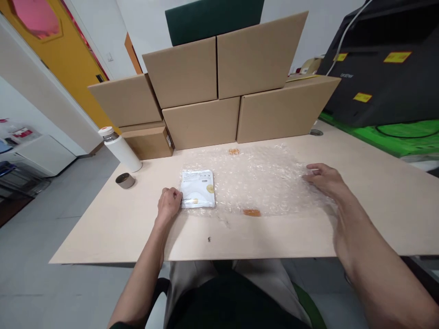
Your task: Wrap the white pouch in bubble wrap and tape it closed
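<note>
A flat white packet with printing and yellow round marks lies on the left end of a clear bubble wrap sheet. The sheet is spread over the table, with pieces of orange tape on its near and far edges. My left hand is closed at the left edge of the packet, its fingers curled and fingertips partly hidden. At the sheet's right end, my right hand has thumb and fingers closed round the edge of the bubble wrap.
Cardboard boxes are stacked along the back, topped by a dark green box. A white bottle and a small metal cup stand at left. At right, a black printer rests on a green surface.
</note>
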`<state>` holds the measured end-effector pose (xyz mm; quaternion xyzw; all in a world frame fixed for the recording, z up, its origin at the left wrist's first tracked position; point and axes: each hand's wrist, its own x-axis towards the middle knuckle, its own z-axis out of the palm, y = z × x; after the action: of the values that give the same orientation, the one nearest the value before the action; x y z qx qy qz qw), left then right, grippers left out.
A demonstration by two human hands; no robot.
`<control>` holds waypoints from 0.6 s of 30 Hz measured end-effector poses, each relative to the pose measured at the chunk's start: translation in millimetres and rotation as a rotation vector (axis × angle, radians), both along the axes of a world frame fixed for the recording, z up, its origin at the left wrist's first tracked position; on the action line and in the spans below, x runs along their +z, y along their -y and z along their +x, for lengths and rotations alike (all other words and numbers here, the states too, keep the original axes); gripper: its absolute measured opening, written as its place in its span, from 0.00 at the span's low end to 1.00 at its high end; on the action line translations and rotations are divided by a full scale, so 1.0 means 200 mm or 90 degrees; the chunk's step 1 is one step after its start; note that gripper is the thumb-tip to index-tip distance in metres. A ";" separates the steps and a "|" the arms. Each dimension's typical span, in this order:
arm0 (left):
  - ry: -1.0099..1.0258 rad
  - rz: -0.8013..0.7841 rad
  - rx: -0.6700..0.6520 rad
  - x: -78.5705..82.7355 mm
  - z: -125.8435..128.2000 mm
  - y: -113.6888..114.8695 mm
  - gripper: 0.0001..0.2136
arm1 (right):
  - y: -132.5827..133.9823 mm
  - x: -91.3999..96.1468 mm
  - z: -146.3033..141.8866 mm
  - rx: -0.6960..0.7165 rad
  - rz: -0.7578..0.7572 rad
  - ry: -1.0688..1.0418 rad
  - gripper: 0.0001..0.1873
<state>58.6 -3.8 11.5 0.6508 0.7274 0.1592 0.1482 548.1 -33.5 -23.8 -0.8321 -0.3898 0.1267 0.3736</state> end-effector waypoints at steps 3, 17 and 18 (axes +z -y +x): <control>0.003 -0.012 0.007 0.00 0.00 0.00 0.09 | 0.02 0.12 -0.01 0.014 -0.095 0.036 0.26; 0.176 -0.022 0.033 0.01 -0.05 -0.01 0.13 | -0.08 0.19 -1.44 0.770 -0.014 0.264 0.18; 0.211 -0.017 0.018 0.02 -0.05 0.00 0.14 | -0.08 0.18 -1.45 0.758 -0.021 0.275 0.18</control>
<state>48.6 -4.1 15.5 0.6034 0.7040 0.2568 0.2726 257.7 -17.2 11.7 -0.4849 -0.8506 0.1481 0.1392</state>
